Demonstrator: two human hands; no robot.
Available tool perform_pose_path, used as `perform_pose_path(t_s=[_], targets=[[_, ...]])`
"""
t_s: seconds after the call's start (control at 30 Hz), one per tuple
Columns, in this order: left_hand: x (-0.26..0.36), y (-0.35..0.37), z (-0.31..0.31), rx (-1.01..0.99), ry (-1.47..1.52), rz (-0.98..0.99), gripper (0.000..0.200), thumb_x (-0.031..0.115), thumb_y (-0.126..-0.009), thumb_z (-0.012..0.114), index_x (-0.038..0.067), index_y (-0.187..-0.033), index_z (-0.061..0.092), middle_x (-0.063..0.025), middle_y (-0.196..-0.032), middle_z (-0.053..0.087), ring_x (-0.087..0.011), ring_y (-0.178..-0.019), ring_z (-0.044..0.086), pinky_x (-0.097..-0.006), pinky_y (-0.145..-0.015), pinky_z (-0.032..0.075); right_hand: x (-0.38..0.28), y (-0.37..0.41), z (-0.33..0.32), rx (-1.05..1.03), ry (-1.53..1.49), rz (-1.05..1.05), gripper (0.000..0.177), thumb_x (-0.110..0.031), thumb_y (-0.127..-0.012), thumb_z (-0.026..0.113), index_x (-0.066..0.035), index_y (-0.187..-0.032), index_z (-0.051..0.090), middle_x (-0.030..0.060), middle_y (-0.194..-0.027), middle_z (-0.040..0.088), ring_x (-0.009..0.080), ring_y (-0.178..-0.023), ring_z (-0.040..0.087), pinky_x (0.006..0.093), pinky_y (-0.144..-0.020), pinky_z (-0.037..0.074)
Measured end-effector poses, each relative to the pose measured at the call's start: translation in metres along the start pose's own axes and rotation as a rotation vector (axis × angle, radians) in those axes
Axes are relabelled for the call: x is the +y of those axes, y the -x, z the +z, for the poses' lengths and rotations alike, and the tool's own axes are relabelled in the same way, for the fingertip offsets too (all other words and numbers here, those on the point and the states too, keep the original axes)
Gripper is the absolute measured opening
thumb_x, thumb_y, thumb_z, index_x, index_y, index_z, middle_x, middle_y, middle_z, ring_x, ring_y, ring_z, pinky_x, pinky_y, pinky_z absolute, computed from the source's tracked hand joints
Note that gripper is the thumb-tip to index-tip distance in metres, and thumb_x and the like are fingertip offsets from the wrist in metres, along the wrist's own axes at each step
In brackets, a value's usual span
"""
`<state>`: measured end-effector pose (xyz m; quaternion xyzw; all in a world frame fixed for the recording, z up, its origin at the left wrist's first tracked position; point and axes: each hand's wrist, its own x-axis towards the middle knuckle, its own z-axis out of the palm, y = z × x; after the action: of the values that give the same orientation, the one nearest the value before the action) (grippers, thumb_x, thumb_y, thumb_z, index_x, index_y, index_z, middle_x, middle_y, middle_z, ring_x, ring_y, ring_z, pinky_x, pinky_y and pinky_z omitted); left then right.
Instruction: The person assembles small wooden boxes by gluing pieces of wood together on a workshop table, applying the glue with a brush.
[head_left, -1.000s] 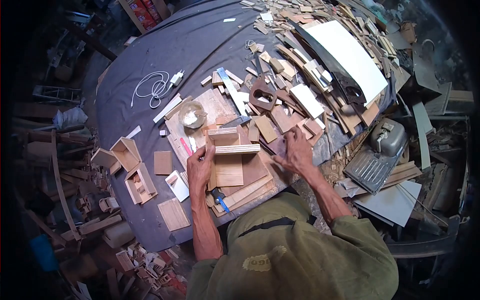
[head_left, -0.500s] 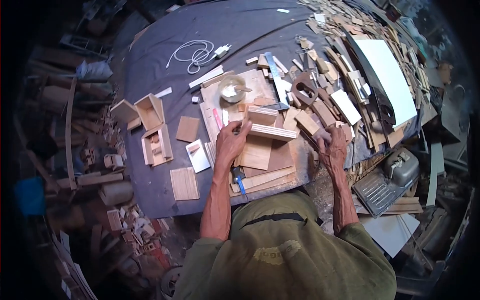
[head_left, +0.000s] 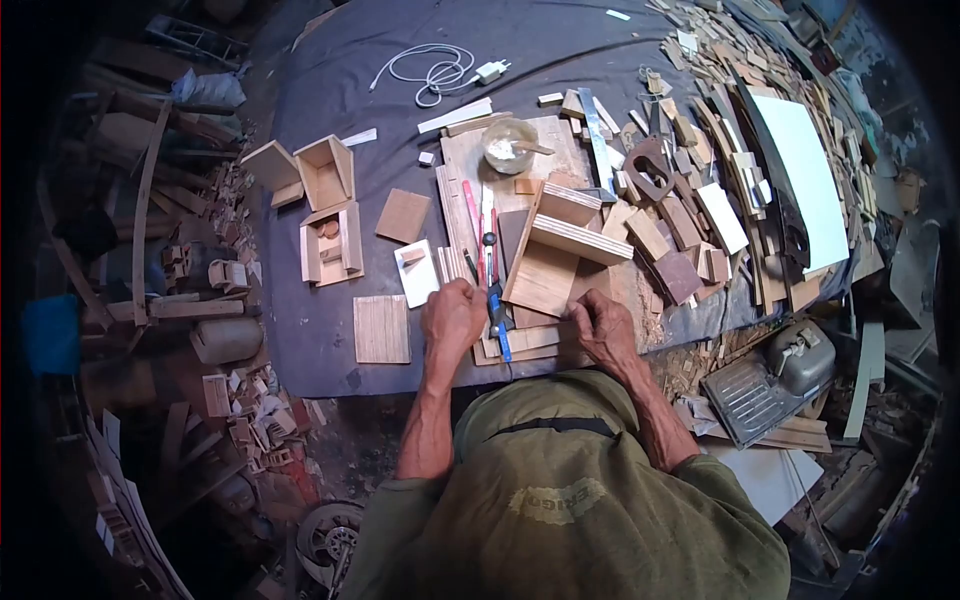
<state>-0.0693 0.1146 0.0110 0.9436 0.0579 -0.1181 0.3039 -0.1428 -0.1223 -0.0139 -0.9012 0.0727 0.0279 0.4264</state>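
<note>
A small wooden assembly (head_left: 545, 275) with two raised strips rests tilted on the work board, touched by neither hand's grip as far as I can see. Just left of it, my left hand (head_left: 456, 315) is curled closed beside a blue-handled tool (head_left: 499, 320); whatever its fingers hold is hidden. My right hand (head_left: 603, 328) is at the assembly's lower right, thumb and fingers pinched together, with their contents too small to make out. A red pen (head_left: 471, 210) and a white-and-red tool (head_left: 487, 225) lie above the blue one.
A glue bowl (head_left: 510, 146) with a stick stands on the board (head_left: 563, 150). Wooden boxes (head_left: 326, 172) and a square panel (head_left: 382, 330) lie left. A handsaw (head_left: 650, 170), wood blocks (head_left: 678, 277) and a steel rule (head_left: 597, 145) are right. A charger cable (head_left: 440, 75) lies at the back.
My left hand has let go of the assembly and come down beside the blue tool. My right hand has left the blocks and moved left, toward the assembly. The view has shifted.
</note>
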Motion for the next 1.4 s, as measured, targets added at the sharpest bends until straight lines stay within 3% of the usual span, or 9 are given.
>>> perform_pose_path(t_s=[0.07, 0.17, 0.2, 0.3, 0.33, 0.6, 0.73, 1.0, 1.4], targets=[[-0.010, 0.002, 0.012, -0.019, -0.041, 0.030, 0.024, 0.024, -0.089, 0.062, 0.001, -0.084, 0.068, -0.0215, -0.075, 0.069, -0.0452, -0.075, 0.067, -0.0531, -0.069, 0.051, -0.008, -0.001, 0.006, -0.019, 0.018, -0.019, 0.025, -0.026, -0.094, 0.062, -0.002, -0.089, 0.065, 0.0214, -0.082, 0.068, 0.0397, -0.075, 0.067, 0.0468, -0.069, 0.051], [-0.011, 0.003, 0.019, 0.178, -0.127, 0.118, 0.018, 0.019, -0.088, 0.061, 0.002, -0.088, 0.066, -0.0225, -0.071, 0.067, -0.0473, -0.073, 0.066, -0.0567, -0.067, 0.049, -0.016, 0.001, 0.009, -0.116, 0.046, -0.019, 0.028, -0.031, -0.093, 0.063, -0.003, -0.090, 0.066, 0.0208, -0.076, 0.068, 0.0397, -0.073, 0.068, 0.0476, -0.068, 0.052], [-0.002, 0.002, 0.010, 0.096, -0.135, 0.056, 0.014, 0.013, -0.085, 0.062, 0.002, -0.093, 0.066, -0.0223, -0.081, 0.067, -0.0443, -0.082, 0.065, -0.0523, -0.071, 0.050, -0.016, 0.002, 0.010, -0.161, 0.069, -0.021, 0.029, -0.032, -0.093, 0.063, -0.003, -0.090, 0.066, 0.0206, -0.074, 0.068, 0.0397, -0.072, 0.068, 0.0478, -0.067, 0.052], [-0.008, -0.013, 0.013, 0.417, -0.180, 0.402, 0.021, 0.011, -0.080, 0.063, 0.003, -0.098, 0.069, -0.0191, -0.094, 0.062, -0.0381, -0.095, 0.060, -0.0467, -0.080, 0.049, -0.021, 0.007, 0.017, -0.238, 0.129, -0.043, 0.029, -0.033, -0.091, 0.064, -0.004, -0.091, 0.068, 0.0202, -0.069, 0.067, 0.0397, -0.069, 0.068, 0.0489, -0.065, 0.053], [-0.011, -0.022, 0.018, 0.376, -0.197, 0.347, 0.026, 0.011, -0.075, 0.067, 0.004, -0.100, 0.070, -0.0164, -0.111, 0.052, -0.0352, -0.107, 0.050, -0.0458, -0.087, 0.044, -0.020, 0.009, 0.020, -0.257, 0.130, -0.052, 0.029, -0.033, -0.091, 0.064, -0.004, -0.091, 0.068, 0.0203, -0.069, 0.067, 0.0397, -0.068, 0.068, 0.0489, -0.064, 0.053], [-0.006, -0.049, 0.010, 0.238, -0.414, 0.368, 0.033, 0.021, -0.072, 0.073, 0.002, -0.100, 0.072, -0.0205, -0.145, 0.041, -0.0400, -0.134, 0.033, -0.0637, -0.094, 0.034, -0.021, 0.015, 0.033, -0.306, 0.075, -0.062, 0.034, -0.036, -0.093, 0.061, -0.003, -0.092, 0.068, 0.0220, -0.076, 0.067, 0.0410, -0.075, 0.066, 0.0488, -0.070, 0.050], [-0.006, -0.053, 0.008, 0.213, -0.440, 0.337, 0.038, 0.024, -0.074, 0.075, -0.002, -0.102, 0.070, -0.0216, -0.143, 0.040, -0.0408, -0.137, 0.031, -0.0696, -0.098, 0.031, -0.025, 0.017, 0.028, -0.317, 0.076, -0.030, 0.030, -0.033, -0.091, 0.062, -0.004, -0.094, 0.069, 0.0204, -0.082, 0.069, 0.0401, -0.080, 0.068, 0.0490, -0.072, 0.052], [-0.015, -0.064, 0.020, 0.207, -0.445, 0.320, 0.039, 0.021, -0.073, 0.074, -0.006, -0.101, 0.068, -0.0221, -0.141, 0.040, -0.0390, -0.136, 0.032, -0.0801, -0.098, 0.024, -0.013, 0.019, 0.031, -0.282, 0.037, 0.006, 0.033, -0.035, -0.092, 0.062, -0.003, -0.092, 0.067, 0.0210, -0.075, 0.066, 0.0395, -0.077, 0.066, 0.0478, -0.072, 0.050], [-0.010, -0.081, 0.035, 0.261, -0.471, 0.183, 0.024, 0.021, -0.067, 0.070, 0.000, -0.079, 0.073, -0.0154, -0.123, 0.051, -0.0341, -0.125, 0.041, -0.0749, -0.098, 0.026, -0.012, 0.022, 0.027, -0.295, -0.011, 0.044, 0.030, -0.033, -0.092, 0.060, -0.003, -0.096, 0.067, 0.0204, -0.079, 0.068, 0.0406, -0.080, 0.067, 0.0484, -0.073, 0.051]])
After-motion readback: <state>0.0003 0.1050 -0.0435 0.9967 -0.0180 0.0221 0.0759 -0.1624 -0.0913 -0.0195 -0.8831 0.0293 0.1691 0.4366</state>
